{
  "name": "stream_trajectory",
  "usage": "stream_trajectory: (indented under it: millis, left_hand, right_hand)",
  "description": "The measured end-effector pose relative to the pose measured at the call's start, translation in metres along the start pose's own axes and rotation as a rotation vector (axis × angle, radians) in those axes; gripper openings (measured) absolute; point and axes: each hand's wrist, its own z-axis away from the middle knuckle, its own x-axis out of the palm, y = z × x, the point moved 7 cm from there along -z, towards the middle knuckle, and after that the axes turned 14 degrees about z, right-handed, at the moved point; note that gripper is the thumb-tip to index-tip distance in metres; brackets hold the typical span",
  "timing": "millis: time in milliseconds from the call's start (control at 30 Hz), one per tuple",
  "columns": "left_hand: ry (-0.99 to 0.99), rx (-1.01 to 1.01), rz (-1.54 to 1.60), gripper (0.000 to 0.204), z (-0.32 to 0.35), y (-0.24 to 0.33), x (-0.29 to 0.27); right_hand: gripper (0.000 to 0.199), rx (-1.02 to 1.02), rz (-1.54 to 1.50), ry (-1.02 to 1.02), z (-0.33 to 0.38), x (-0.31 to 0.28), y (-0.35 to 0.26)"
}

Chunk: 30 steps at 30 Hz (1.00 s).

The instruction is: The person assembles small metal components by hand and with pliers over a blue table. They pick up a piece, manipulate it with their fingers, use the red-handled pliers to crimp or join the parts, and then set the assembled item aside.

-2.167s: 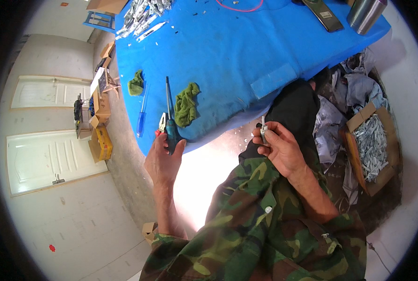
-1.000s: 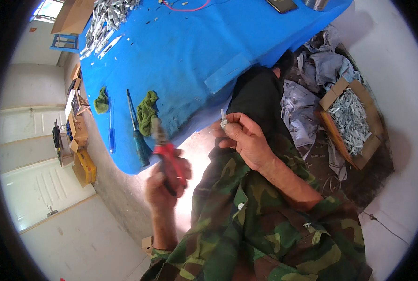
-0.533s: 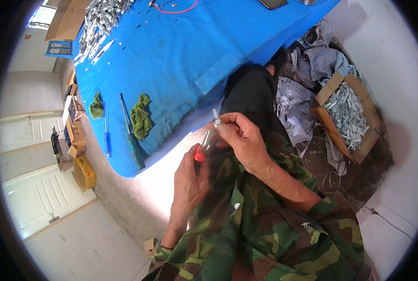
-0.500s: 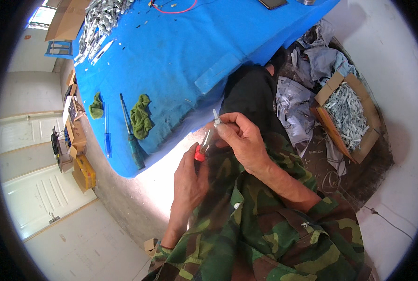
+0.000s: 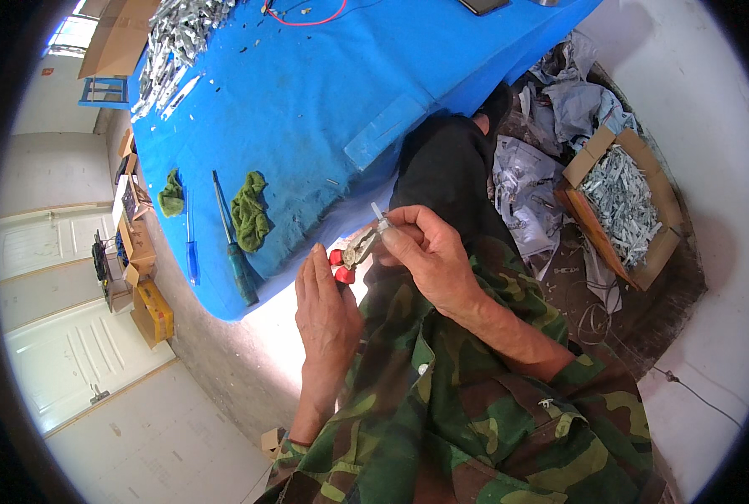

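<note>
Pliers with red handles — one pair, held at mid-frame in the left hand, fingers closed around the handles, nose pointing to two o'clock. Small pale metal piece — one, pinched between the fingertips of the right hand, pliers' tip touching it; the work on it looks under way, not finished. At nine o'clock on the blue table: two green rags, two screwdrivers. At three o'clock, one cardboard box of uncounted metal parts.
</note>
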Motion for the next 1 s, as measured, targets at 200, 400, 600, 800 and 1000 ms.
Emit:
stream_trajectory:
  millis: [200,400,600,800,1000]
  left_hand:
    - [0.033,0.046,-0.088,0.069,-0.001,-0.002,-0.001]
    - [0.041,0.059,-0.172,0.069,-0.003,0.001,-0.004]
    - [-0.070,0.051,-0.247,0.052,-0.011,0.005,-0.008]
    - [-0.127,0.158,-0.293,0.041,-0.012,0.009,-0.008]
    - [-0.175,0.126,-0.131,0.049,-0.013,0.003,-0.006]
  right_hand:
    - [0.026,0.003,0.015,-0.005,0.001,0.001,0.003]
    - [0.025,0.009,0.053,0.015,0.002,0.000,0.000]
    - [0.021,-0.004,0.168,0.034,0.003,-0.003,0.003]
    - [0.020,-0.012,0.251,0.043,0.004,-0.001,0.000]
    - [0.020,0.022,0.238,0.044,0.005,-0.002,-0.003]
